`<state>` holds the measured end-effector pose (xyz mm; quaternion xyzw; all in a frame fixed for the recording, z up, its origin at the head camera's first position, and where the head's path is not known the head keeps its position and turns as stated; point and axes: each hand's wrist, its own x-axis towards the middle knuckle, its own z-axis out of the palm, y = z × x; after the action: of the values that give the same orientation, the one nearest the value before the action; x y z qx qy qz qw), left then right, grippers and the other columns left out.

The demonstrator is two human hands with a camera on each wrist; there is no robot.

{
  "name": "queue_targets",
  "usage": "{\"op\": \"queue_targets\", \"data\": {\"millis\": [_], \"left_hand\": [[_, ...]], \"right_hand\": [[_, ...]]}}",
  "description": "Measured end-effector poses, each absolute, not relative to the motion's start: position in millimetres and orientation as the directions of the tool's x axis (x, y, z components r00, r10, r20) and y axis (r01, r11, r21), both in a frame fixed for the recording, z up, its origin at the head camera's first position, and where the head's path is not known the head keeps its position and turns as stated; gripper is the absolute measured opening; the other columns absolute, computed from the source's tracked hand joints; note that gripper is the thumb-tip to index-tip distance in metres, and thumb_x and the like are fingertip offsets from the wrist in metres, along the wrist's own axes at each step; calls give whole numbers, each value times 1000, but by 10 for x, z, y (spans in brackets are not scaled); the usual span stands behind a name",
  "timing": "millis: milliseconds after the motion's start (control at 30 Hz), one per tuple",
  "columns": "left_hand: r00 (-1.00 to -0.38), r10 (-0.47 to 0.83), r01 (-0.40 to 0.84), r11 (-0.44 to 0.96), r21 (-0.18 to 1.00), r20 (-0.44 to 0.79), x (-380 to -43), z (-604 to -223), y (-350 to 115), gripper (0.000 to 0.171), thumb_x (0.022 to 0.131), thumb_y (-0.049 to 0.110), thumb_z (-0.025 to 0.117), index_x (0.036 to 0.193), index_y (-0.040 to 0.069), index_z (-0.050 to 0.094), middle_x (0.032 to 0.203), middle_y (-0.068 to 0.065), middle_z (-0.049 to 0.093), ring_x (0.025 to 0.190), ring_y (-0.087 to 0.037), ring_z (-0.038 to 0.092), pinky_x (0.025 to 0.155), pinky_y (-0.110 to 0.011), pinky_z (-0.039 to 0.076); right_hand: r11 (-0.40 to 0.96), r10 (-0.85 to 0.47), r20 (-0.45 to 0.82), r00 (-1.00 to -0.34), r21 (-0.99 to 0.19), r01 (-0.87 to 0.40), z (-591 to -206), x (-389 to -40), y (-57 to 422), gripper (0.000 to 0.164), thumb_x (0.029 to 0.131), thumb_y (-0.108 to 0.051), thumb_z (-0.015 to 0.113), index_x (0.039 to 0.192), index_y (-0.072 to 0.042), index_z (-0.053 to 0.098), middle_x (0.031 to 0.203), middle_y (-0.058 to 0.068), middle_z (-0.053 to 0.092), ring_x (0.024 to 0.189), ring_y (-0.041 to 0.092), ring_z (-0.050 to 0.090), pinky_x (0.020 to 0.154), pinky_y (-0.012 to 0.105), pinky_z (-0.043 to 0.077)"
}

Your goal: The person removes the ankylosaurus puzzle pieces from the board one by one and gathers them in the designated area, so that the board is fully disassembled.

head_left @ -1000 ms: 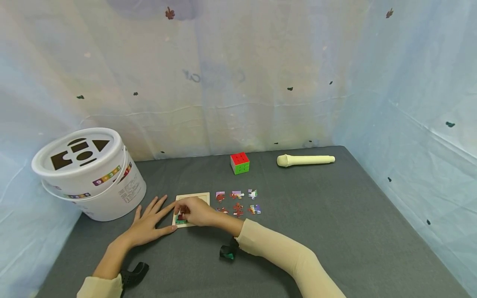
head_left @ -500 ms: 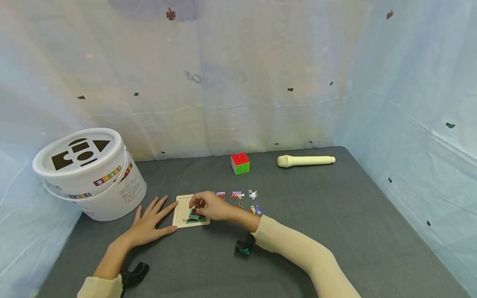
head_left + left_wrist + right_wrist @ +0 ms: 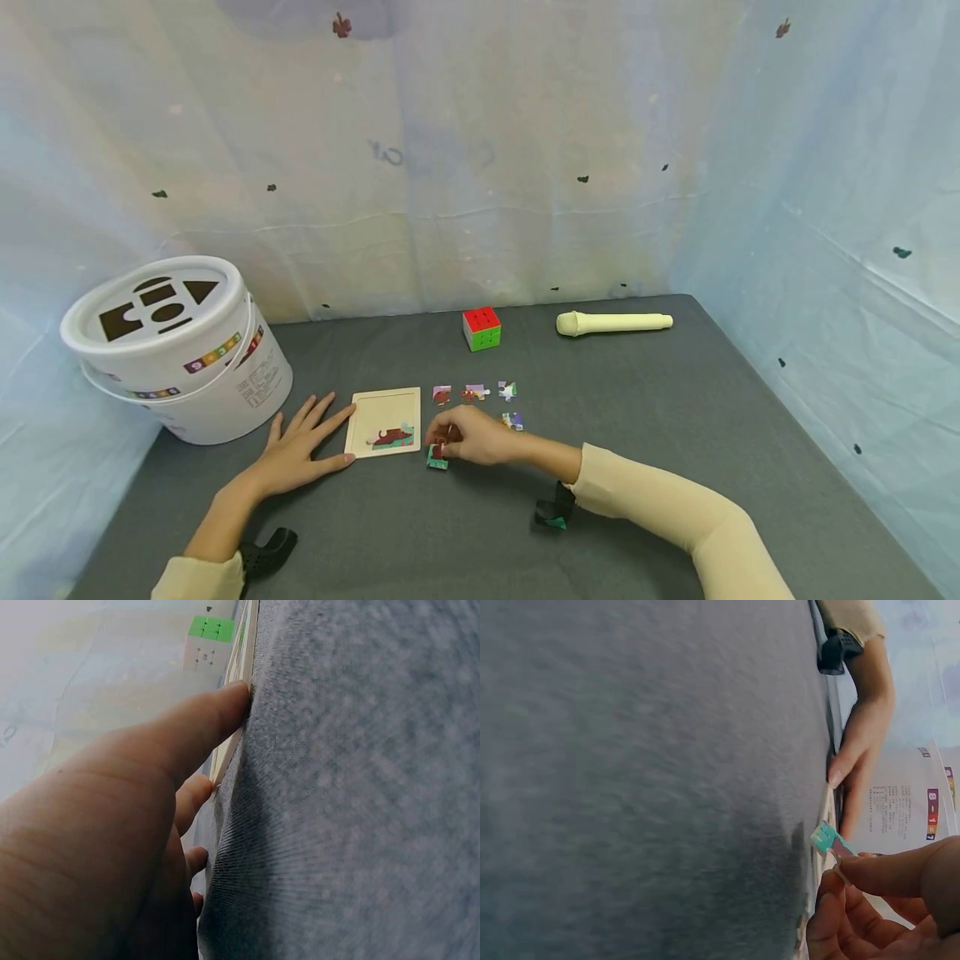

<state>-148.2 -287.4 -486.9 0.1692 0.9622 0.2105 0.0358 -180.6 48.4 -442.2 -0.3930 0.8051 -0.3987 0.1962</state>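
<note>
A person's two bare hands work at a picture puzzle on a grey worktop [image 3: 645, 433]. The puzzle's shallow wooden tray [image 3: 375, 415] lies left of the worktop's middle, with a small patch of placed pieces [image 3: 393, 438], dark red and green, along its near edge toward the near right corner; the rest of its floor shows bare wood. The left hand [image 3: 292, 460] lies spread with fingers extended, its thumb touching the tray's near left corner and its index finger the left edge, apparently steadying it. The right hand [image 3: 480, 437] pinches a green and dark red puzzle piece [image 3: 437, 457] between thumb and fingers, just outside the tray's right edge; whether the piece touches the worktop is unclear. Beyond that hand, four loose pieces [image 3: 476, 392] show, three in a row and one nearer; others may be hidden. Toward the worktop's far edge stand a red and green cube [image 3: 482, 330] and a cream microphone-shaped object [image 3: 618, 322]; a white bucket [image 3: 262, 379] fills the far left corner. The step in hand seems to be finding this piece's place; the next move probably calls for turning it to match its neighbours, then lowering it flat while the tray is kept steady
</note>
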Motion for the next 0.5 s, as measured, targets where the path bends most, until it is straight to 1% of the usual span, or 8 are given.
{"op": "queue_targets", "data": {"millis": [133,367,500], "left_hand": [[-941,338,309,859,408,0,-1487,-4886,-2884,83,88,63,64,157,27,34,163,-20,19,147,-51,8,102,-80,-2],[-941,338,311,858,408,5,-1492,-4898,-2885,83,88,63,64,157,28,34,162,-20,19,146,-52,9,101,-81,-2],[-940,340,313,857,408,7,-1495,-4888,-2887,83,88,63,64,157,27,35,162,-20,19,146,-52,8,101,-81,-2]], "right_hand": [[385,-792,-1,-611,-777,-498,-4470,-1765,526,15,90,8,66,102,-1,70,87,6,68,68,3,51,64,18,45],[389,-799,9,-602,-756,-527,-4493,-1738,531,14,91,8,66,101,-1,71,86,6,68,69,1,49,64,17,45],[406,-801,35,-597,-701,-586,-4498,-1712,524,15,90,8,67,102,-1,71,87,6,68,69,3,49,64,16,44]]}}
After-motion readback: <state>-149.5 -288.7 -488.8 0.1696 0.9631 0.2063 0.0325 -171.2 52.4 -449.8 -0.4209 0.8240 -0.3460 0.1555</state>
